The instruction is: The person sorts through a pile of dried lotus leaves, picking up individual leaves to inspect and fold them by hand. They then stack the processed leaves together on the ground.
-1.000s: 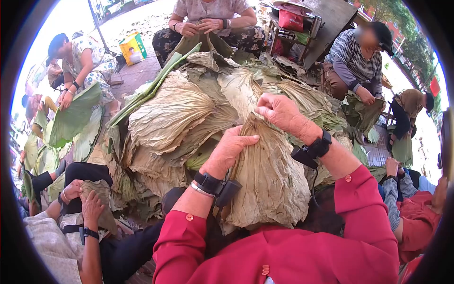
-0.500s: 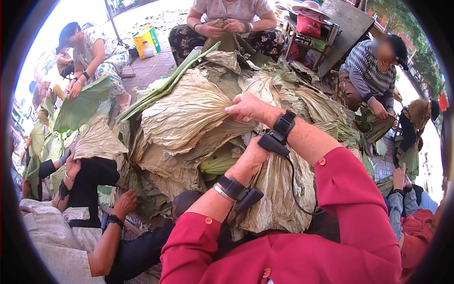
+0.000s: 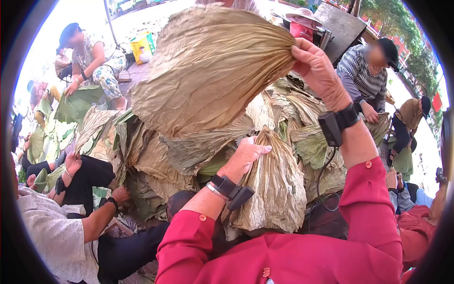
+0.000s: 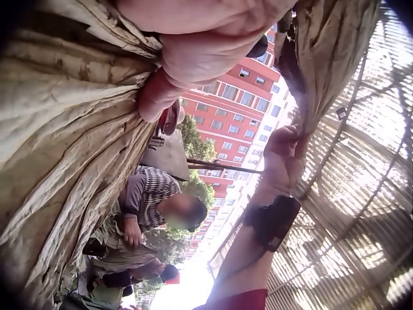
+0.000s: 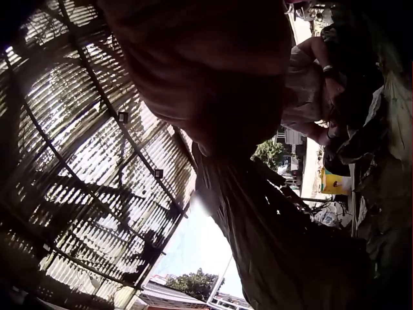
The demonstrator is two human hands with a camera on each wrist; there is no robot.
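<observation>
Head view: your red sleeves [image 3: 366, 189] reach up from the bottom of the frame. At lower center, the lower leaf [image 3: 272, 199], dry and creased, hangs with its gathered end up. Your left hand [image 3: 243, 160] grasps it near that end, the thumb lying across the front and the other fingers mostly hidden behind. Beyond it, at upper center, your right hand [image 3: 318, 71] pinches the raised leaf [image 3: 213, 71] by its gathered end between thumb and fingers; the leaf fans out toward the upper left, above the leaf pile [image 3: 156, 163], which fills the middle. In the right wrist view that grasp is too dark to read.

A person in a patterned top [image 3: 56, 220] sits at lower left. Farther off, a person in a striped top [image 3: 362, 71] handles leaves at upper right, and a yellow bag [image 3: 142, 47] stands at upper left.
</observation>
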